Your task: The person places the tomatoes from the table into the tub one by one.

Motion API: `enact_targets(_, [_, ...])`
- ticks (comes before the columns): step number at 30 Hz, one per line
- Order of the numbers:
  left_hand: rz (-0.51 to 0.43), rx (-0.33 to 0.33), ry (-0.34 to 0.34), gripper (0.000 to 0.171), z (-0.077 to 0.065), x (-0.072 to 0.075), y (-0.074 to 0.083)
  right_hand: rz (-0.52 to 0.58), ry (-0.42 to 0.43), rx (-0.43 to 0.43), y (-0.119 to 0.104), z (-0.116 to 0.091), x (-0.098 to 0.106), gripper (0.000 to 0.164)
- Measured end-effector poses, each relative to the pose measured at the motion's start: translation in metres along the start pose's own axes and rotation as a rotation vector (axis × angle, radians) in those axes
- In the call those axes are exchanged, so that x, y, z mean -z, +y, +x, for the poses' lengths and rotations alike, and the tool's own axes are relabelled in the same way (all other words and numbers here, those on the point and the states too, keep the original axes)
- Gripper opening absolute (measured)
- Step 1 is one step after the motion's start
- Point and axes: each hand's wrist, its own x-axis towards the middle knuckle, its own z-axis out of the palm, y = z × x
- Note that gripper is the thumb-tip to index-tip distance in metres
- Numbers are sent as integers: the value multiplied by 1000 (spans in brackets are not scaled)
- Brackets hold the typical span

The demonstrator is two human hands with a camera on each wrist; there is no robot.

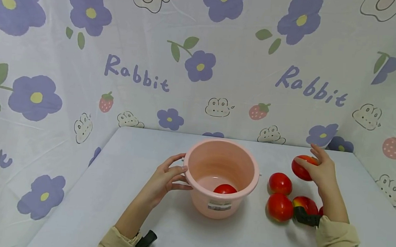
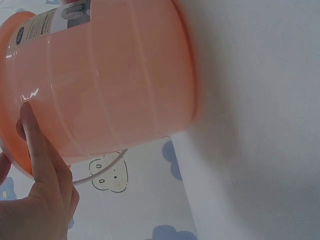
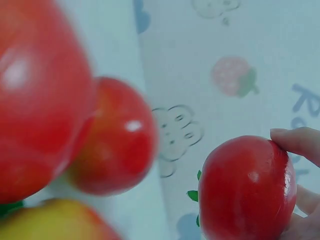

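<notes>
A pale pink bucket point(image 1: 200, 201) stands upright on the white table. My left hand point(image 1: 167, 176) grips its left rim, thumb at the edge and fingers along the outer wall point(image 2: 120, 75). Inside, on the bottom, lies a red tomato point(image 1: 225, 189), partly hidden by the front rim. To the right of the bucket, my right hand point(image 1: 322, 172) holds another red tomato point(image 1: 300, 170) between thumb and fingers. Green leaves show on this tomato point(image 3: 245, 190) in the right wrist view. Below that hand are two red tomatoes point(image 1: 280, 184) and a red-and-yellow fruit point(image 1: 306, 204).
One more red fruit point(image 1: 321, 211) is mostly hidden behind my right wrist. Black wrist cameras point(image 1: 146, 240) sit at both sleeves. A thin white handle point(image 2: 102, 172) hangs by the bucket. Behind the table point(image 1: 142, 150) hangs a flower-patterned cloth point(image 1: 241, 81).
</notes>
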Motion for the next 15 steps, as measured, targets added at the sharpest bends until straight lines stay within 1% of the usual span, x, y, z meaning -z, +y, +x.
enact_targets(8, [6,-6,1,53,0,0,0,-1,30,45,-35,-8,-1,81])
enact_targets(15, [15,0,3,53,-1,1,0,-3,48,117,-62,-15,-5,79])
